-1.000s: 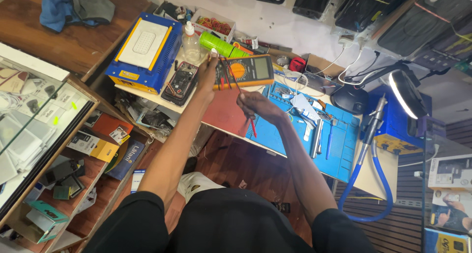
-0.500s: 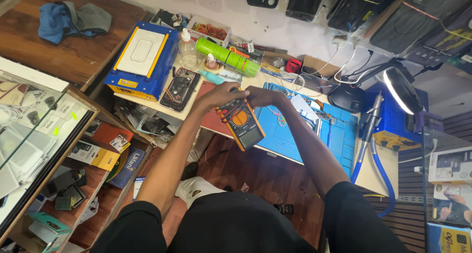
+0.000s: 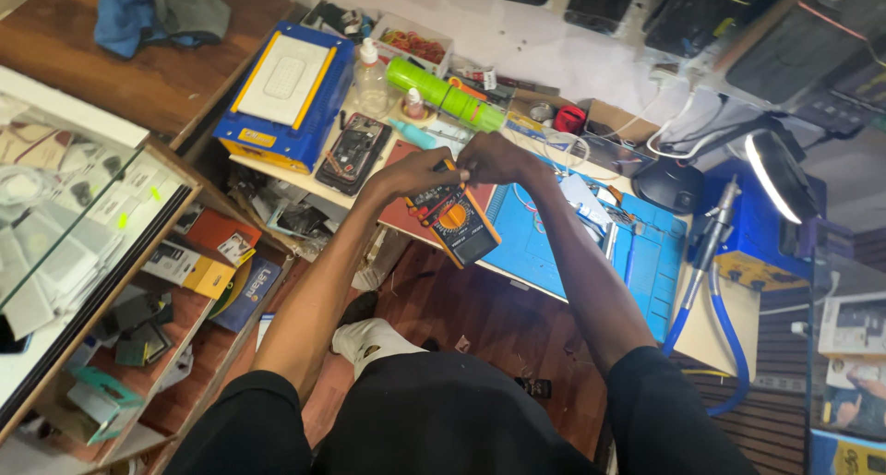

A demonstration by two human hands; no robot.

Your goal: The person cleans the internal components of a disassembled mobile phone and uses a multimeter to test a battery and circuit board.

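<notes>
Multimeter: yellow-black, orange dial, tilted; fingers of both hands pinching top.

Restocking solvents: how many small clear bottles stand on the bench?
2. A taller bottle stands beside the blue machine; a smaller pink-tinted one stands just right of it, near the green tube. Clutter may hide others.

On the bench we see a blue box-shaped machine with a white, yellow-edged top plate, and just beside it an opened black phone. A lime-green cylinder lies behind, near a clear plastic bottle. A blue work mat lies right; what may be a round lamp glows.
</notes>
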